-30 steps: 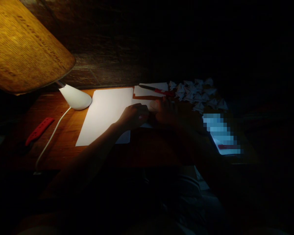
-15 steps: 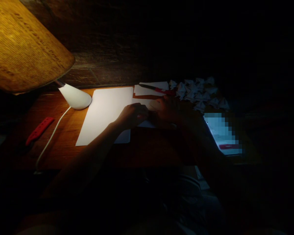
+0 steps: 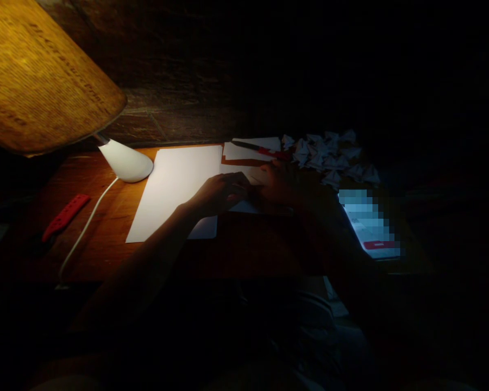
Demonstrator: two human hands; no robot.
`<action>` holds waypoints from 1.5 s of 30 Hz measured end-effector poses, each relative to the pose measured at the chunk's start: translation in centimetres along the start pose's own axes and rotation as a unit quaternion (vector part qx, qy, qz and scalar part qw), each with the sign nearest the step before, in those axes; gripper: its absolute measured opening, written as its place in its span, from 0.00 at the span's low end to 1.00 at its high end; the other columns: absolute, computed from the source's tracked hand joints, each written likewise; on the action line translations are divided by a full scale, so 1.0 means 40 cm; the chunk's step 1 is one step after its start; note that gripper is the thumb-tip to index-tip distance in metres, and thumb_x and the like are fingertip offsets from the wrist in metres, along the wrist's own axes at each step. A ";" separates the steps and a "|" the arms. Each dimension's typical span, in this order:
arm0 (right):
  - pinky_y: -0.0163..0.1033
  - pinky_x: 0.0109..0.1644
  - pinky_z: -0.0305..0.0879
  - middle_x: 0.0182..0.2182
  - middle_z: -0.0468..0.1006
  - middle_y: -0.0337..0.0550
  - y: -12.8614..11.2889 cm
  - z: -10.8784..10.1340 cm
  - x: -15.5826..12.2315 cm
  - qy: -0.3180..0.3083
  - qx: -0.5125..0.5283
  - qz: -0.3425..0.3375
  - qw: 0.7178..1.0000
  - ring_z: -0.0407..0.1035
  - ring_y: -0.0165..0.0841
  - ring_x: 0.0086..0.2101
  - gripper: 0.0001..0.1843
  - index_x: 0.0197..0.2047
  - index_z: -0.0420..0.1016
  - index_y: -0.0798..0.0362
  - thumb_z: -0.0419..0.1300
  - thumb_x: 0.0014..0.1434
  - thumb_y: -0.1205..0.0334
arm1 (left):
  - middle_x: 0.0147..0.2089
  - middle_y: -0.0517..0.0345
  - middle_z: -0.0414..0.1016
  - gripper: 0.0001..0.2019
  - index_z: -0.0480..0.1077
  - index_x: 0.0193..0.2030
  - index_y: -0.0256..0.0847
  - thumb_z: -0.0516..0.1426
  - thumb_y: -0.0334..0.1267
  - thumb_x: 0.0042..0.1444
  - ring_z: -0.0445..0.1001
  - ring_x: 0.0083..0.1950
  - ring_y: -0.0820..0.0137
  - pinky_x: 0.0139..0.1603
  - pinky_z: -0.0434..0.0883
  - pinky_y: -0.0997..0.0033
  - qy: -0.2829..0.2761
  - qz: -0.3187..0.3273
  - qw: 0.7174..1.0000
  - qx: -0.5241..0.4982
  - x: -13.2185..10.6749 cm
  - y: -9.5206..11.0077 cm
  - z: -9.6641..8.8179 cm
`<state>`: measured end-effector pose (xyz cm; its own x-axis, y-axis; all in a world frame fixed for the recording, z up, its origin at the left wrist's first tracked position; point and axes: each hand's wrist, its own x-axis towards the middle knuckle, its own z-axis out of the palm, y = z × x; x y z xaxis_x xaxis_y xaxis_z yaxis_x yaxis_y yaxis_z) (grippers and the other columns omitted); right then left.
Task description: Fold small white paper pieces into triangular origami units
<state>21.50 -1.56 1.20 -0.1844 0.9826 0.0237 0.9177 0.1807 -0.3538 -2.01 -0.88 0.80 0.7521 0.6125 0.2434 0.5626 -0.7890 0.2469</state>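
My left hand [image 3: 224, 191] rests over a white sheet of paper [image 3: 250, 172], its fingers curled down on it. Close to its fingertips, my right hand [image 3: 280, 183] presses on the same sheet from the right, fingers bent. Both hands seem to pinch or press the paper; deep shadow hides the fingertips. To the left, a stack of large white sheets [image 3: 179, 182] lies partly under my left wrist. Beyond the hands are smaller paper pieces [image 3: 244, 152], with a slim tool with a dark blade and red handle [image 3: 256, 147] lying across them.
Several folded white paper shapes [image 3: 321, 155] are heaped at the back right. A phone or tablet with a lit screen [image 3: 361, 225] lies near my right forearm. At left stand a lamp [image 3: 126, 163] with its cord [image 3: 87, 225] and a red strip-like object [image 3: 67, 216] on the wooden table [image 3: 110, 217].
My hands stay over the same sheet. The left fingers have shifted slightly to the right, nearer the right hand. Otherwise the view is nearly the same.
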 end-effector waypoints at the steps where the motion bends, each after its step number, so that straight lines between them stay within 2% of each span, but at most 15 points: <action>1: 0.70 0.70 0.61 0.70 0.69 0.61 0.001 0.001 0.000 0.002 0.003 0.000 1.000 0.60 0.64 0.69 0.36 0.68 0.73 0.50 0.68 0.60 0.46 | 0.56 0.53 0.84 0.11 0.86 0.47 0.47 0.59 0.37 0.69 0.82 0.49 0.65 0.47 0.77 0.64 -0.003 0.002 1.000 0.000 0.000 0.001 -0.002; 5: 0.69 0.71 0.61 0.69 0.70 0.60 0.007 0.007 0.001 0.010 0.014 -0.010 1.000 0.61 0.63 0.68 0.36 0.67 0.73 0.50 0.69 0.59 0.48 | 0.55 0.54 0.85 0.13 0.85 0.49 0.48 0.58 0.34 0.69 0.82 0.52 0.62 0.52 0.78 0.61 -0.020 0.012 1.000 0.004 -0.001 -0.001 -0.011; 10: 0.68 0.71 0.60 0.70 0.68 0.62 0.009 0.014 0.001 0.019 0.022 -0.004 1.000 0.60 0.62 0.69 0.37 0.67 0.73 0.51 0.69 0.59 0.45 | 0.52 0.54 0.87 0.13 0.84 0.50 0.47 0.57 0.32 0.69 0.83 0.53 0.62 0.53 0.80 0.60 -0.012 0.017 1.000 -0.019 -0.004 -0.009 -0.016; 23: 0.69 0.72 0.58 0.71 0.68 0.60 0.004 0.012 -0.001 0.004 -0.003 0.001 1.000 0.59 0.62 0.69 0.36 0.69 0.71 0.49 0.67 0.61 0.43 | 0.59 0.55 0.84 0.14 0.85 0.50 0.49 0.58 0.30 0.68 0.84 0.54 0.63 0.56 0.79 0.60 -0.025 0.022 0.999 -0.011 -0.004 0.002 -0.033; 27: 0.70 0.72 0.58 0.72 0.66 0.60 0.001 0.010 -0.004 0.009 0.000 0.004 1.000 0.58 0.63 0.69 0.37 0.69 0.70 0.49 0.67 0.60 0.44 | 0.58 0.55 0.84 0.15 0.85 0.50 0.50 0.58 0.30 0.67 0.83 0.55 0.62 0.57 0.79 0.59 -0.030 0.015 0.999 -0.017 -0.004 -0.002 -0.033; 31: 0.70 0.73 0.58 0.72 0.66 0.60 0.002 0.009 -0.004 0.005 0.008 0.006 1.000 0.59 0.63 0.70 0.37 0.68 0.71 0.49 0.69 0.59 0.48 | 0.57 0.55 0.85 0.16 0.85 0.51 0.50 0.57 0.30 0.68 0.84 0.55 0.62 0.57 0.80 0.58 -0.029 0.022 0.999 -0.017 -0.004 -0.001 -0.032; 38: 0.70 0.74 0.56 0.72 0.67 0.59 0.007 0.018 0.000 0.013 0.017 0.003 1.000 0.57 0.62 0.71 0.37 0.68 0.71 0.48 0.69 0.58 0.45 | 0.56 0.57 0.85 0.17 0.85 0.50 0.51 0.57 0.28 0.64 0.83 0.55 0.63 0.57 0.80 0.59 -0.023 0.024 0.999 -0.008 -0.004 -0.003 -0.031; 45: 0.68 0.74 0.56 0.71 0.68 0.60 0.000 0.006 -0.002 0.003 0.028 0.005 1.000 0.59 0.61 0.70 0.36 0.67 0.72 0.49 0.69 0.58 0.46 | 0.55 0.56 0.85 0.16 0.85 0.47 0.49 0.56 0.29 0.65 0.83 0.55 0.63 0.54 0.80 0.60 -0.023 0.025 0.999 -0.012 -0.001 -0.003 -0.030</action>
<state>21.43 -1.65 0.97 -0.1741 0.9844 0.0249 0.8985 0.1692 -0.4050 -2.52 -0.75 1.91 0.7946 0.5685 0.2132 0.5155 -0.8172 0.2578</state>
